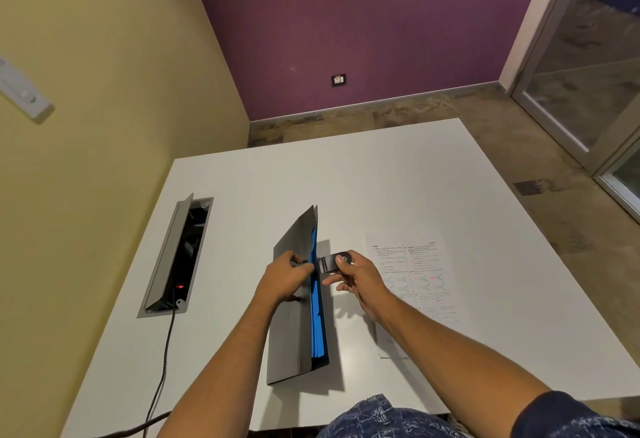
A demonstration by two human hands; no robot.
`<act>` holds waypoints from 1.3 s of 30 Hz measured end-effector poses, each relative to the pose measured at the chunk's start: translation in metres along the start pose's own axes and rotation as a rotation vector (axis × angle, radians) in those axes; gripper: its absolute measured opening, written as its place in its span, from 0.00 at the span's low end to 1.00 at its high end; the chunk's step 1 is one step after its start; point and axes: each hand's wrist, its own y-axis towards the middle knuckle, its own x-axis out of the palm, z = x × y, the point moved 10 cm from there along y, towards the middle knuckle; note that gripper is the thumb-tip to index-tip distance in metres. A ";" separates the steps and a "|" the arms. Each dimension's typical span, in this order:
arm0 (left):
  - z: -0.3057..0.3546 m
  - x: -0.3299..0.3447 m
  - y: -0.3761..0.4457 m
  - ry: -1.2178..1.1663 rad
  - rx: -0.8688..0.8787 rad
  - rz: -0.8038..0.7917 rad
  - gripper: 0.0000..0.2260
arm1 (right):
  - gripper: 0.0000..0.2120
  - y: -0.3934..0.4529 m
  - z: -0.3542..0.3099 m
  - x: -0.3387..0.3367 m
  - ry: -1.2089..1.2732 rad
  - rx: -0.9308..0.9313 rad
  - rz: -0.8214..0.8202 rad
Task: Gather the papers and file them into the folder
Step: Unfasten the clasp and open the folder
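Nearest the camera, a patterned blue sleeve covers the right upper arm, and both bare forearms reach forward over the white table. The grey folder stands on its spine on the table, near the front edge, its covers parted slightly so that blue dividers show inside. The left hand grips the folder's upper edge, fingers curled closed over the near cover. The right hand, just to the right of the folder, pinches a grey strap-like flap that runs out from the folder; thumb and forefinger are closed on its round end, which looks like a button or snap, though it is too small to be sure. Under and beyond the right wrist, the papers lie flat on the table, printed with text and small coloured diagrams, just beside the folder and not inside it. To the left, an open cable box is sunk into the table with a red light glowing, and a black cable trails from it toward the front edge. Farther off are a purple wall with a socket and a glass door at right.
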 end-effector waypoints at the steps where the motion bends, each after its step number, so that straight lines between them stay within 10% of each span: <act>1: 0.003 -0.002 -0.001 0.032 0.016 0.028 0.12 | 0.07 0.000 0.000 -0.001 0.001 -0.001 0.002; 26: 0.018 -0.028 -0.011 0.204 0.200 0.282 0.05 | 0.15 0.010 0.051 -0.089 -0.193 0.116 0.286; 39: 0.020 -0.022 -0.014 0.335 0.318 0.227 0.30 | 0.14 0.013 0.059 -0.092 -0.129 0.141 0.290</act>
